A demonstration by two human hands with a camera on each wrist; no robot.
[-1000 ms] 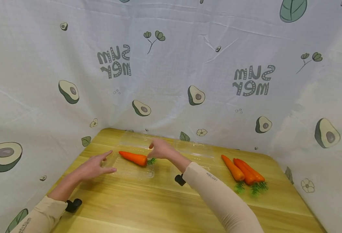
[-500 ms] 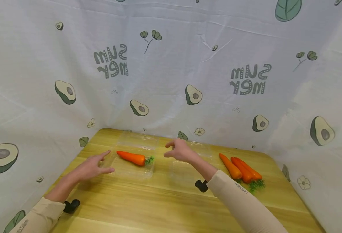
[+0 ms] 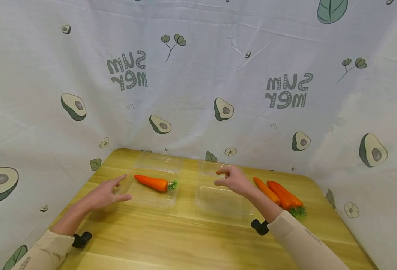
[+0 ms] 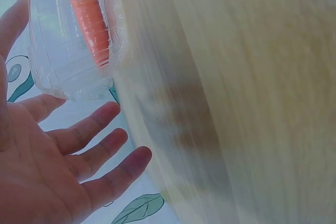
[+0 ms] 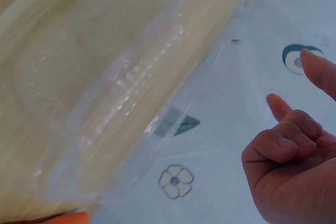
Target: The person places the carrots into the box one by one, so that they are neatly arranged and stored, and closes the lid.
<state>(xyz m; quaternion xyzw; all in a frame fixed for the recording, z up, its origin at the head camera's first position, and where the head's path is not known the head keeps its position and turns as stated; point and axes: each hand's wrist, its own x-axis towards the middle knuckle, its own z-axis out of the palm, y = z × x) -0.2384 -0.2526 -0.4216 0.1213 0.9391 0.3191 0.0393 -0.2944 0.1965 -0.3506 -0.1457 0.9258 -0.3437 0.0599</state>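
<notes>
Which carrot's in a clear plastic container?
The leftmost carrot, alone in the left clear plastic container, its tip toward the left hand. The other three carrots lie together on the wooden tabletop, at the right.

In my feed, one carrot (image 3: 152,183) lies in the left container (image 3: 152,201); rightward, a second container (image 3: 218,204), then three carrots (image 3: 280,195).

Head view: the right forearm (image 3: 266,205) hides from me the leafy end of the leftmost grouped carrot (image 3: 266,190); I cannot read the sleeve lettering (image 3: 313,236). Left wrist: frame edges crop the left hand (image 4: 42,166) and boxed carrot (image 4: 88,14). Right wrist: right hand (image 5: 299,169) cropped.
</notes>
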